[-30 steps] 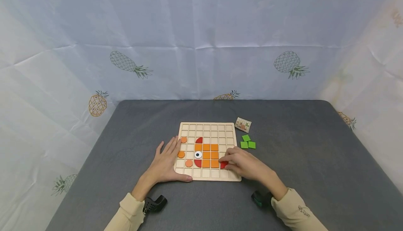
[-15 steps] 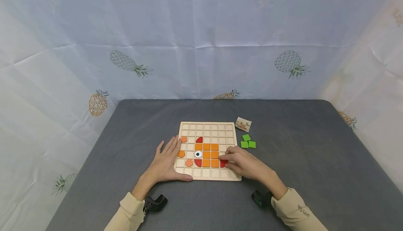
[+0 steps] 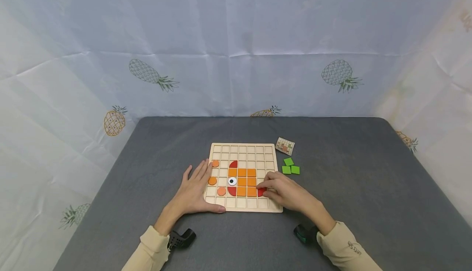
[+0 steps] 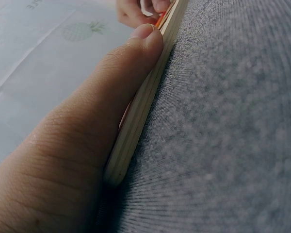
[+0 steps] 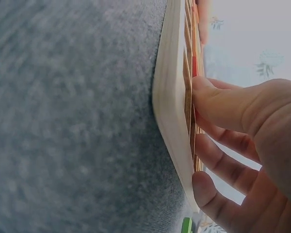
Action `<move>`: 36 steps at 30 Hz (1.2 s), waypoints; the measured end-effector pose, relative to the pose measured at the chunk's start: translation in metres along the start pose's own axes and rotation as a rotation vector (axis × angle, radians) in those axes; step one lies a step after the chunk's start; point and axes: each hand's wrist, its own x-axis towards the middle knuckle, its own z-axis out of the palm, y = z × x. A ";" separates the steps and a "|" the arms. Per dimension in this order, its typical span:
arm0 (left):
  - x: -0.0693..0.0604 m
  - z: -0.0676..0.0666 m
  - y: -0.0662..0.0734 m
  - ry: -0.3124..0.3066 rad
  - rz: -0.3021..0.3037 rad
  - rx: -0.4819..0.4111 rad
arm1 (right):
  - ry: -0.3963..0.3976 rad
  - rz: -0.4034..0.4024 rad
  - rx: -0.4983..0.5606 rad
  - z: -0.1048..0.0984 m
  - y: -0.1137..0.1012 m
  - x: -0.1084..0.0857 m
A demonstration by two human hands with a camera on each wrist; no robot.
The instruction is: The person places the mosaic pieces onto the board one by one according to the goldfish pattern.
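A pale wooden grid board (image 3: pixel 241 205) lies on the table. My left hand (image 3: pixel 191 193) rests with spread, straight fingers over its left edge, the thumb along the front edge. At the lower right of the grid, my right hand (image 3: pixel 285 190) pinches a red tile (image 3: pixel 260 192) between thumb and fingers; its full shape is partly covered. Orange square tiles (image 3: pixel 241 181) form a block in mid-board, beside a white eye tile (image 3: pixel 232 181) and two red quarter-circle tiles (image 3: pixel 232 191). Several orange round pieces (image 3: pixel 221 191) sit on the left side, some beside my left fingertips.
Three green square tiles (image 3: pixel 290 167) lie right of the board, near my right hand. A small patterned card (image 3: pixel 285 146) lies at the board's upper right corner. The grey table (image 3: pixel 339 160) ends at a pineapple-print curtain (image 3: pixel 236 78) behind.
The red tile in my right fingers has shifted slightly left, nearer the orange squares. My left hand and the board keep their place.
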 end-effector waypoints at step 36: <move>0.000 0.001 0.001 0.001 -0.006 0.021 | 0.269 0.277 -0.158 -0.030 0.045 -0.028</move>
